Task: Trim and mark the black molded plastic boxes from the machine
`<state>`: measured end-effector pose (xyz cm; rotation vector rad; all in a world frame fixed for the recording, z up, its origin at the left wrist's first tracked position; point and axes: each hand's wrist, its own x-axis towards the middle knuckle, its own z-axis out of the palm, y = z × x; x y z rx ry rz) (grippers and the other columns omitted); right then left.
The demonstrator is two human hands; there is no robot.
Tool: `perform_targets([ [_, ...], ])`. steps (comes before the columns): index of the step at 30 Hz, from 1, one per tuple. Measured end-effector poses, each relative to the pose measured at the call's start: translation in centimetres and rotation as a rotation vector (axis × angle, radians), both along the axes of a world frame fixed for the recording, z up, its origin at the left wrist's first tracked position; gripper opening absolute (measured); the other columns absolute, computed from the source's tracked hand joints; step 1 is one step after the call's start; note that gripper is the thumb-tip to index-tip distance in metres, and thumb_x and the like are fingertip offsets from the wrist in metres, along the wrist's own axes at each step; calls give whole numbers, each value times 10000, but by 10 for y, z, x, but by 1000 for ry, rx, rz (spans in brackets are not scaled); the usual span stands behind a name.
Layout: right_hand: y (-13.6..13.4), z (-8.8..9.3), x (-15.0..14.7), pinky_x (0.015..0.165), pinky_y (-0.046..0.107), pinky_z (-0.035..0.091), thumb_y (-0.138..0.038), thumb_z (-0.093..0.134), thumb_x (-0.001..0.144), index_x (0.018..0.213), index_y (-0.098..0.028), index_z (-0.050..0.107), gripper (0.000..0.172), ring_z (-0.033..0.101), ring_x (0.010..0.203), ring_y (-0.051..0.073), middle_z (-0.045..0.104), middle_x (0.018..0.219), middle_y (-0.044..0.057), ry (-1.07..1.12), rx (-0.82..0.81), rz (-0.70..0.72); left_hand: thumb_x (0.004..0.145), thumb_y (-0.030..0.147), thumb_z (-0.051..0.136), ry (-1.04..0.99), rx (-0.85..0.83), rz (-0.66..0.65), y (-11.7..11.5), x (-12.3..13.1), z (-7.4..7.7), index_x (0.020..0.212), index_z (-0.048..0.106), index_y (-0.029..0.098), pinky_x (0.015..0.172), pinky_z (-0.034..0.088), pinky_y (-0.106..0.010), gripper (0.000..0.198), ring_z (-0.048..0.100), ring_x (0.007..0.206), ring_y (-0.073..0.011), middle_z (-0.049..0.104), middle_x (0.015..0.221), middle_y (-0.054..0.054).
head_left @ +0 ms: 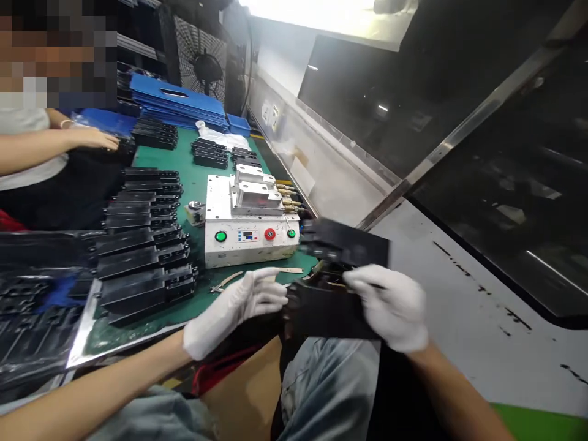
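My left hand (236, 312) and my right hand (390, 306) both wear white gloves. Together they hold a flat black part (328, 312) above my lap, gripping it from either side. Behind it, a second black plate (349, 242) sticks up, and its lower edge is hidden by the first part and my right hand. Small flush cutters (225, 283) lie on the green mat (184, 168) just beyond my left fingers.
Rows of black parts (144, 257) cover the mat beside a white machine (250, 229) with green and red buttons. A co-worker's hand (92, 139) rests at the left, near stacked blue trays (177, 101). A fan (202, 61) stands behind, and a cardboard box (243, 392) sits below.
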<state>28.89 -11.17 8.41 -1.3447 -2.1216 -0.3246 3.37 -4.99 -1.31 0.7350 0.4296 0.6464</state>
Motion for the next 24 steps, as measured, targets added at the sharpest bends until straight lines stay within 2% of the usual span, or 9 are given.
perform_targets([
  [2, 16, -7, -19, 688, 234, 522, -181, 561, 975, 939, -211, 695, 142, 710, 735, 127, 758, 816, 15, -25, 6, 164, 774, 763, 671, 120, 203, 102, 0, -10, 5, 1309, 597, 226, 1033, 483, -460, 761, 627, 1184, -341, 679, 1287, -140],
  [4, 34, -20, -36, 665, 245, 496, -161, 522, 972, 932, -201, 675, 162, 699, 709, 127, 753, 800, 19, -59, 9, 275, 726, 645, 782, 393, 357, 170, -3, -15, 8, 1277, 627, 215, 1055, 474, -448, 716, 609, 1223, -364, 684, 1301, -126],
  [7, 53, -39, -50, 664, 264, 448, -160, 506, 973, 947, -193, 664, 164, 679, 710, 131, 740, 794, 22, -121, 7, 310, 657, 510, 845, 662, 372, 211, -2, -14, 6, 1298, 609, 181, 1051, 488, -445, 758, 643, 1177, -368, 718, 1242, -119],
  [10, 60, -45, -52, 634, 293, 367, -175, 502, 977, 934, -190, 660, 165, 627, 680, 140, 698, 749, 17, -214, 20, 311, 681, 472, 836, 701, 370, 190, 5, -13, -3, 1342, 581, 183, 1043, 500, -415, 765, 662, 1162, -337, 721, 1248, -97],
  [14, 66, -43, -58, 575, 338, 247, -235, 476, 986, 828, -195, 615, 215, 533, 646, 165, 624, 701, 26, -420, -6, 306, 717, 445, 836, 617, 401, 97, 16, -19, -17, 1334, 606, 183, 1092, 470, -385, 709, 631, 1234, -313, 704, 1300, -84],
  [18, 78, -42, -65, 580, 335, 246, -215, 500, 934, 858, -187, 617, 143, 548, 707, 191, 628, 753, 52, -532, -102, 318, 776, 446, 797, 627, 368, 39, 23, -24, -15, 1344, 610, 197, 1140, 428, -394, 648, 599, 1286, -299, 670, 1368, -65],
  [21, 88, -46, -63, 603, 321, 303, -233, 519, 945, 887, -186, 655, 155, 588, 739, 187, 672, 789, 52, -401, -174, 315, 785, 459, 780, 719, 388, 53, 23, -19, -7, 1341, 625, 189, 1111, 449, -378, 637, 621, 1249, -298, 692, 1331, -59],
  [24, 99, -50, -52, 649, 288, 387, -291, 497, 1006, 871, -184, 680, 251, 627, 734, 160, 713, 801, 42, -41, -244, 274, 749, 437, 799, 845, 533, 104, 17, -13, 1, 1345, 638, 204, 1063, 480, -385, 660, 656, 1172, -315, 715, 1274, -59],
])
